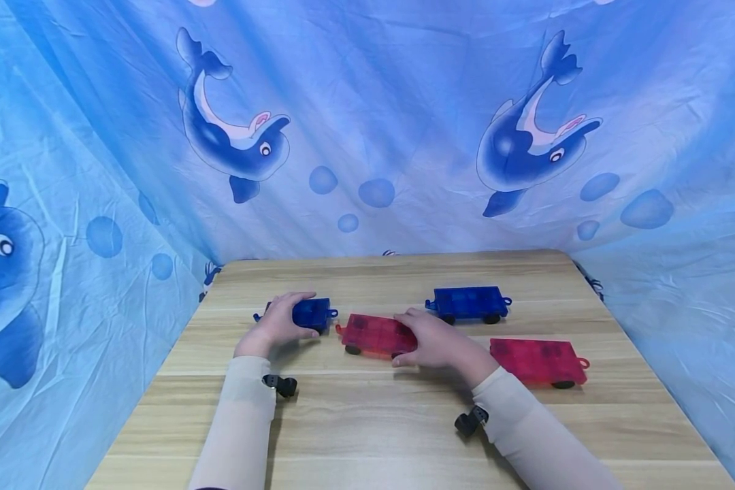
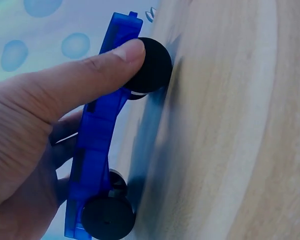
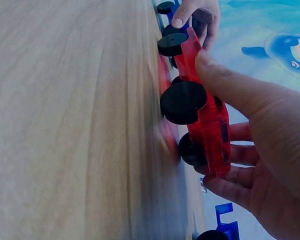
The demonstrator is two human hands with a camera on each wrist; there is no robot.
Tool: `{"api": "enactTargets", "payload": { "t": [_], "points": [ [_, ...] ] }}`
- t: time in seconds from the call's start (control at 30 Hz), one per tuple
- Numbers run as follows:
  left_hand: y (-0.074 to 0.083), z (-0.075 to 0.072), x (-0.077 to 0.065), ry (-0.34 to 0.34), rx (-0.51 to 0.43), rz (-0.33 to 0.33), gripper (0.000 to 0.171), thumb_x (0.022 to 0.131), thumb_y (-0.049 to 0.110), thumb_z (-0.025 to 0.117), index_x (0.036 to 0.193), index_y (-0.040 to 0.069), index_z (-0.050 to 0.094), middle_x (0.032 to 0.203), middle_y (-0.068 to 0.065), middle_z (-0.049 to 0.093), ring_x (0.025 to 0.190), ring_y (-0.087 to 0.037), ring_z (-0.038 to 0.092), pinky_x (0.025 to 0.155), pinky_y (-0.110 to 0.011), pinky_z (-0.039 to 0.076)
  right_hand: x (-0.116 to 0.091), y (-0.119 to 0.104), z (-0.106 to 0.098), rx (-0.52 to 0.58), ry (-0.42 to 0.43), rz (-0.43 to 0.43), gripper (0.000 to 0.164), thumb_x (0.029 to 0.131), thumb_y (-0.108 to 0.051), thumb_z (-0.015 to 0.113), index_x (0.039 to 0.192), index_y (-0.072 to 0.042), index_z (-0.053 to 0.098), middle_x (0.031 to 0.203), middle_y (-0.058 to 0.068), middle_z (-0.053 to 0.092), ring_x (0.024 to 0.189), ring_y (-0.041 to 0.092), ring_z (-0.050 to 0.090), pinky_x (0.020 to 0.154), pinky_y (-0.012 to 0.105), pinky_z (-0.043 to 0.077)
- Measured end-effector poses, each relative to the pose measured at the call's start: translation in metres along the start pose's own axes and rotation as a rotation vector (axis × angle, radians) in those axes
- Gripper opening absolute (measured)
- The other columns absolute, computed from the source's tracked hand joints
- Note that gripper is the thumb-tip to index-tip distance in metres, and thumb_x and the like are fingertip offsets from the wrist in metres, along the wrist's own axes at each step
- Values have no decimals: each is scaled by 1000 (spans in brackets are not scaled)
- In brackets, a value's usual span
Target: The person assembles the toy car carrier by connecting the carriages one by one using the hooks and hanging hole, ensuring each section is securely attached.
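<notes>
My left hand (image 1: pixel 274 328) holds a translucent blue toy wagon (image 1: pixel 314 313) at the left of the table, its thumb on one black wheel (image 2: pixel 151 67) in the left wrist view. Right of it, a translucent red toy wagon (image 1: pixel 373 333) is gripped by my right hand (image 1: pixel 439 344). That thumb lies along the red wagon's near side, and the other fingers reach around its far side in the right wrist view. The red hook (image 1: pixel 339 329) at its left end points at the blue wagon's ring (image 1: pixel 333 314), a small gap apart.
A second blue wagon (image 1: pixel 468 304) stands on its wheels behind my right hand. Another red wagon (image 1: pixel 537 361) sits right of my right wrist, partly covered by it. The wooden tabletop (image 1: pixel 367 422) meets a blue dolphin-print curtain (image 1: pixel 380 122) at the back.
</notes>
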State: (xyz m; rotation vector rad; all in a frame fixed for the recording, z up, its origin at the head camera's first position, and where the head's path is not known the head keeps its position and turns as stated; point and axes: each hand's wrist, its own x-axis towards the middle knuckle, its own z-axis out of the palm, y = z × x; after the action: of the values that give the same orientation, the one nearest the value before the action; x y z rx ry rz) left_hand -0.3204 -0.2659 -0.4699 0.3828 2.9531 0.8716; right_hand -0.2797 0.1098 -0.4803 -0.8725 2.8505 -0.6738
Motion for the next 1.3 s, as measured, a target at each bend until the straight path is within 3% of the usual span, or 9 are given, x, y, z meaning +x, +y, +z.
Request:
{"api": "enactTargets", "payload": {
  "t": [0.13,0.33,0.77,0.97,1.3],
  "points": [
    [-3,2,1,2,14,-12,91,79,30,96,157,24,49,162,-14,42,149,-45,32,112,-71,34,0,0,1,-2,-8,23,93,85,-55,84,157,-8,48,137,4,59,125,22,57,107,45,49],
    [-5,1,1,-1,21,-22,86,80,27,95,155,21,53,157,-12,48,146,-45,36,112,-71,35,1,-1,2,-1,-14,42,94,85,-55,84,158,-10,47,137,5,58,124,22,57,108,45,48],
    [-5,-2,0,-12,42,-17,93,74,33,98,153,10,54,150,-14,53,140,-43,45,112,-65,38,5,3,7,-9,28,43,94,79,-57,88,153,-9,53,140,8,61,125,26,59,108,47,49],
    [-7,-2,1,5,16,-11,90,72,32,99,148,11,57,145,-13,56,136,-41,49,111,-64,41,5,5,9,0,94,43,85,78,-56,89,145,-12,61,126,0,66,108,16,61,96,39,54],
    [-3,-4,-1,2,-16,-42,86,74,34,98,147,16,55,145,-17,53,136,-42,47,109,-65,42,7,8,10,-1,117,85,84,76,-58,89,143,-15,63,128,-1,66,107,16,61,93,39,56]
  ]
}}
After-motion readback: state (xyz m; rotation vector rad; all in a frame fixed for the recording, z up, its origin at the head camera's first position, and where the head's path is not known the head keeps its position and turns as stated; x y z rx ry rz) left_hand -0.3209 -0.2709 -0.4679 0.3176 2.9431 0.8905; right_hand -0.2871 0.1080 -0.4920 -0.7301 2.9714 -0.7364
